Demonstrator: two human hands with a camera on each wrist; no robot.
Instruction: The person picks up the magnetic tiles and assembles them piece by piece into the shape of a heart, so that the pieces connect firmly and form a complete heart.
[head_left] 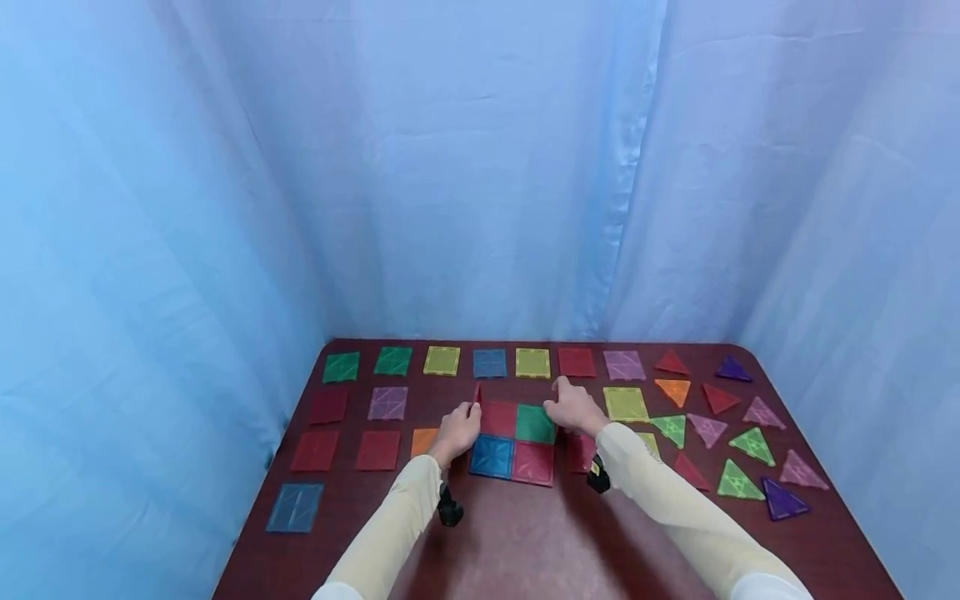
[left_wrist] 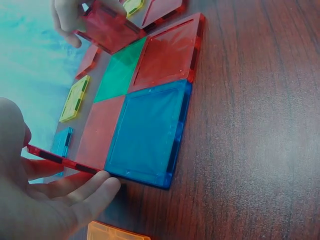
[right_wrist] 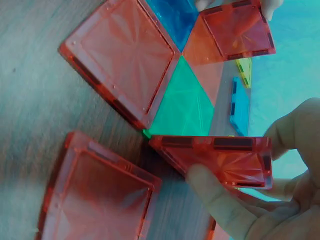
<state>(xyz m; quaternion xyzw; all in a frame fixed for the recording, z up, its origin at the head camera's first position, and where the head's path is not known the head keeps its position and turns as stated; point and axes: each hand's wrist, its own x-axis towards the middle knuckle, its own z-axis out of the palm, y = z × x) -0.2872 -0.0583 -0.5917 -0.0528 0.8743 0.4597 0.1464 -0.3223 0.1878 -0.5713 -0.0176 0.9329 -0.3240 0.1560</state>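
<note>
Four square magnetic tiles lie flat edge to edge: blue (head_left: 492, 457) near left, red (head_left: 533, 463) near right, green (head_left: 535, 423) far right and another red (head_left: 498, 417) far left. With fingers and thumb, my left hand (head_left: 459, 429) holds an upright red square tile (left_wrist: 65, 161) along the left edge of the far-left one. Across from it, my right hand (head_left: 576, 406) pinches a red square tile (right_wrist: 220, 160), standing at the outer edge of the green tile. In the head view the right hand mostly hides this tile.
More square tiles lie in rows at the back and left, such as a yellow tile (head_left: 442, 360) and a blue one (head_left: 295, 507). Triangle tiles (head_left: 741, 481) are spread on the right. A loose red square (right_wrist: 102, 195) lies close beside the four-tile block. Curtains (head_left: 480, 167) surround the table.
</note>
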